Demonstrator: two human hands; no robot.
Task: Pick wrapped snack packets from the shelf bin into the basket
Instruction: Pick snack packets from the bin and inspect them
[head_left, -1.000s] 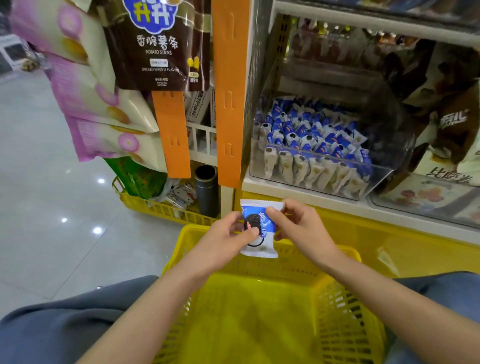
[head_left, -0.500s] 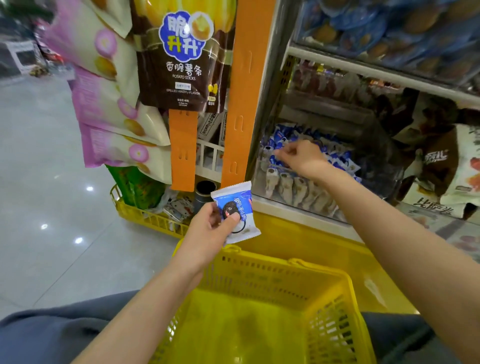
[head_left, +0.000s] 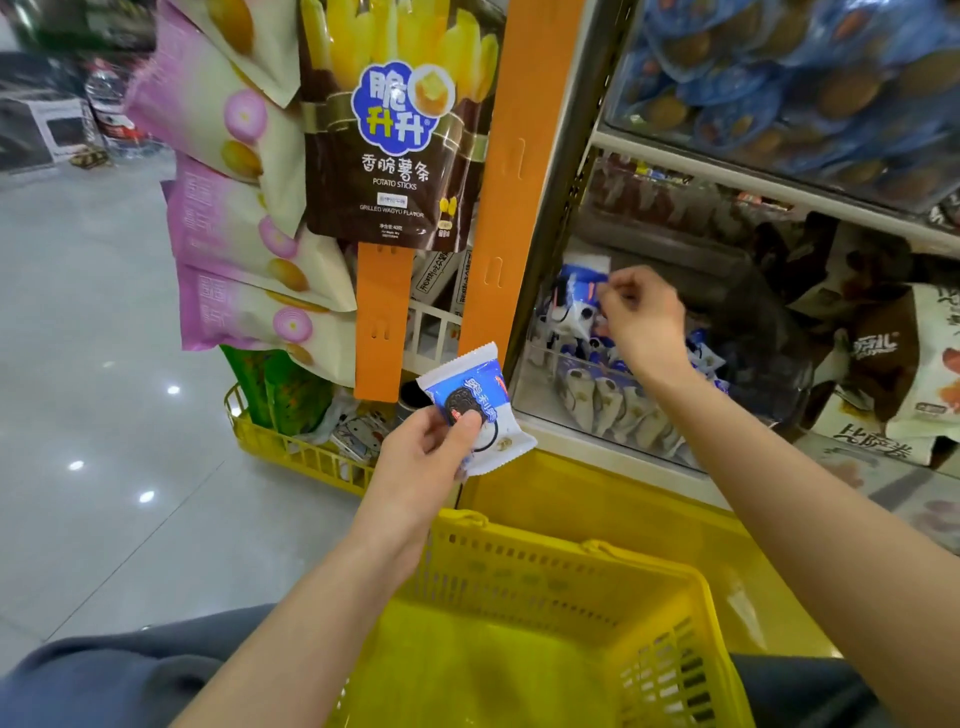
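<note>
My left hand (head_left: 421, 462) pinches a blue and white cookie packet (head_left: 480, 402) between thumb and fingers, held up in front of the shelf, above the far rim of the yellow basket (head_left: 524, 566). My right hand (head_left: 644, 317) is inside the clear shelf bin (head_left: 540, 384) and pinches the top of a second blue and white packet (head_left: 579, 299), lifted above the heap. Several more packets (head_left: 618, 400) lie in the bin. The basket rests on my lap and I see nothing in it.
An orange shelf post (head_left: 514, 171) stands just left of the bin. Potato stick bags (head_left: 395, 130) and purple bags (head_left: 228, 228) hang to the left. A second yellow basket (head_left: 296, 452) with goods sits on the floor. Other snack bags (head_left: 893, 364) fill the shelf at right.
My right hand let go of the first packet, reached into the bin and lifted a second packet. My left hand kept the first packet and rose slightly. The view tilted upward.
</note>
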